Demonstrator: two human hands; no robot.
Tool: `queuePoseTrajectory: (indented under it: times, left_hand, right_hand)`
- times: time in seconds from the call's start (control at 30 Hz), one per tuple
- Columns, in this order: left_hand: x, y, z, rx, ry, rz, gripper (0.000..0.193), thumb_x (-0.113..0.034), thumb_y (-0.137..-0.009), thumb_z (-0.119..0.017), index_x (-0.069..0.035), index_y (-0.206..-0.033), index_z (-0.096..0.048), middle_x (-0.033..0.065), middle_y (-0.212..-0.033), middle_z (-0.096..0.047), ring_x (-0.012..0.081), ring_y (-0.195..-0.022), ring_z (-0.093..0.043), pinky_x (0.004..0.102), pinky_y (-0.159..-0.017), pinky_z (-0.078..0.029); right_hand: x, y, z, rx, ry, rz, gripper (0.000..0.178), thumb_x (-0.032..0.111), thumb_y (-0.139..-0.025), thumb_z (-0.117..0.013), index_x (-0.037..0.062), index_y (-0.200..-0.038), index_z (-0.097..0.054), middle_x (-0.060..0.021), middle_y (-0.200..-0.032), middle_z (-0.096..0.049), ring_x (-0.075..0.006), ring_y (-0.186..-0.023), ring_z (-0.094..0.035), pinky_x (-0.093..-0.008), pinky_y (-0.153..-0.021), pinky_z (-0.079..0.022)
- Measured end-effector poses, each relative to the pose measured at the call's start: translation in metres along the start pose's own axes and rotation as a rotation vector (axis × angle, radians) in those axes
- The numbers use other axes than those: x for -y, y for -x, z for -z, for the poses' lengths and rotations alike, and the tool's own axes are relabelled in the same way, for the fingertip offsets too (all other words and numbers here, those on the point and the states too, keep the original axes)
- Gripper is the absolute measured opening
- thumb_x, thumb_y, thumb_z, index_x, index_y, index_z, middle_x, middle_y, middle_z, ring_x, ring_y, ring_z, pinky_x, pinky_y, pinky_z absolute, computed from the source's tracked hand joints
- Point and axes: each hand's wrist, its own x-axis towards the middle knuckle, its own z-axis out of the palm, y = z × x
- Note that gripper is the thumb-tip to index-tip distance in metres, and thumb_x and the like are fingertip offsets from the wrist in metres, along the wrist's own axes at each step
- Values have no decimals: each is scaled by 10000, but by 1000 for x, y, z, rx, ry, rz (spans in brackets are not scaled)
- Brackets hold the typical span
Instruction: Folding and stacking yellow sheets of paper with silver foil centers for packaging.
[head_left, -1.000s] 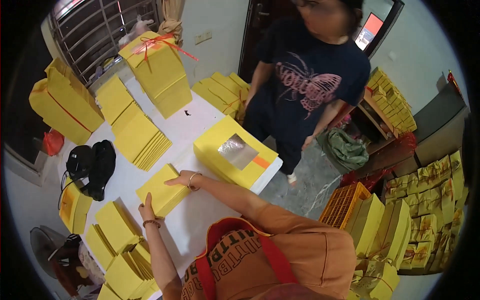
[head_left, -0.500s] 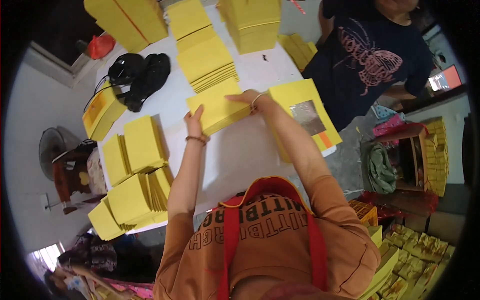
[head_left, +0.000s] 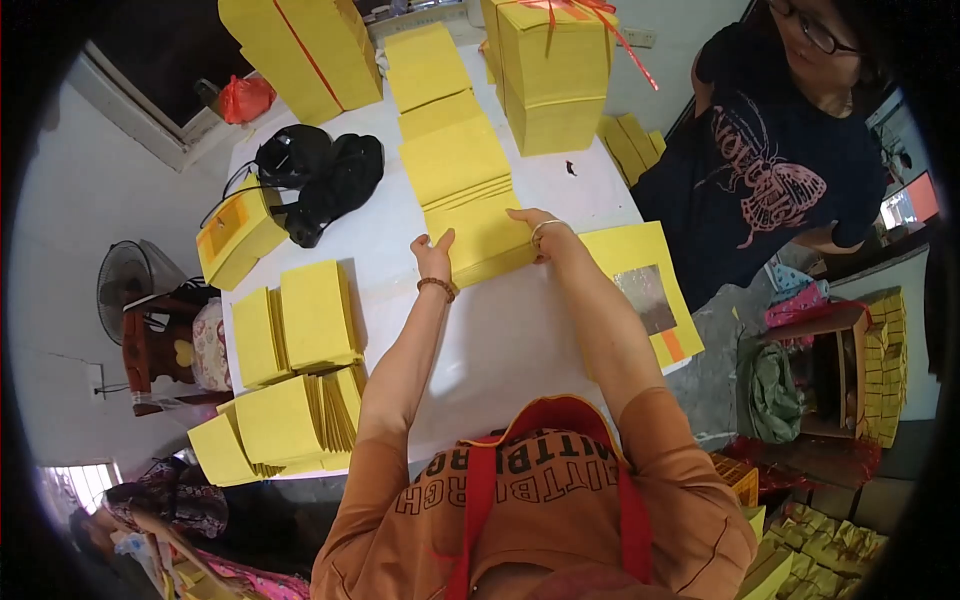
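Observation:
Between my hands is a stack of yellow paper (head_left: 485, 232), lying at the near end of a row of overlapping yellow paper stacks (head_left: 455, 160) on the white table. My left hand (head_left: 434, 258) presses against its left side, thumb raised along the edge. On the other side my right hand (head_left: 541, 234) grips the right end, thumb on top and the other fingers partly hidden behind the edge. Right of my right forearm sits a larger yellow stack (head_left: 625, 245) with a silvery square and an orange strip on top.
Tall yellow bundles (head_left: 555, 85) tied with red ribbon stand at the back. A black bag-like item (head_left: 340, 180) lies left of the row. More yellow stacks (head_left: 318, 315) fill the table's left side. Another person (head_left: 760, 170) stands at the right; a fan (head_left: 128, 280) is at far left.
The whole view has shifted, so the table appears lower and further right. My hands remain at the stack, which seems slightly closer against the row. More of the other person shows.

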Motion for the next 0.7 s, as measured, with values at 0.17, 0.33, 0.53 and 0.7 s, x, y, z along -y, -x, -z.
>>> queuePoseTrajectory:
  times: [0.17,0.33,0.53,0.7]
  left_hand:
    - [1,-10,4,31,-50,108,638,-201,-733,-702,58,-1146,-290,191,-1020,-510,244,-866,-550,334,-715,-476]
    - [14,-32,18,56,-4,148,650,-219,-690,-736,96,-1120,-364,182,-1001,-556,247,-854,-581,367,-691,-501]
    - [-2,-41,13,44,-10,153,743,-302,-693,-722,55,-1196,-307,179,-1033,-515,255,-896,-543,364,-736,-474]
    - [-48,27,-16,71,170,190,823,-409,-796,-583,2,-1344,-126,211,-1241,-400,298,-1103,-436,364,-877,-406]
  right_hand:
    - [1,-5,-3,-125,89,13,520,500,-729,-602,129,-1093,-586,-101,-1054,-615,-297,-914,-580,-395,-803,-415]
    - [17,50,-34,-623,349,657,624,368,-704,-636,70,-1226,-469,-215,-1330,-346,-348,-1205,-368,-458,-978,-331]
    - [-8,76,-65,-805,1085,1152,496,430,-810,-513,205,-1250,-465,-92,-1328,-387,-282,-1254,-317,-633,-949,-217]
    - [-50,32,-50,-847,1090,1127,439,482,-836,-442,293,-1230,-477,-40,-1342,-382,-262,-1259,-314,-711,-901,-169]
